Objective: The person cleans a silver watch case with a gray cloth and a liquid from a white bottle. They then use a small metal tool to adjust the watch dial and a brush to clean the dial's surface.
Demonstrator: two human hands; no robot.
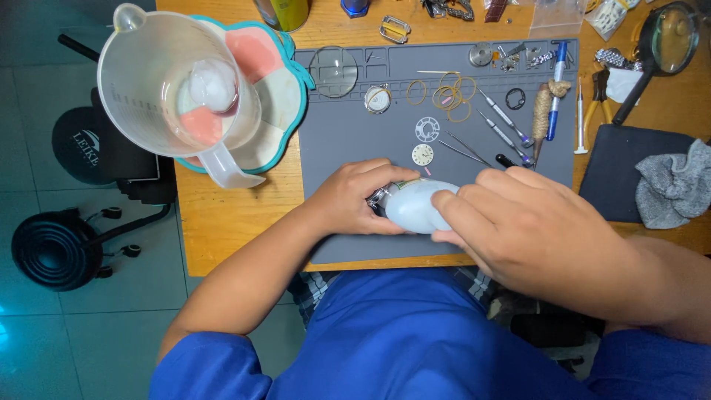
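Bright even overhead light, soft shadows, slight blur, wide-angle edge distortion

Pale blue rubber air blower [412,205], lying sideways over grey work mat [348,148]; nozzle at small metal watch part [378,197].

clear plastic bags [557,15] | desk's far edge, right | white label [87,138] | black seat, left
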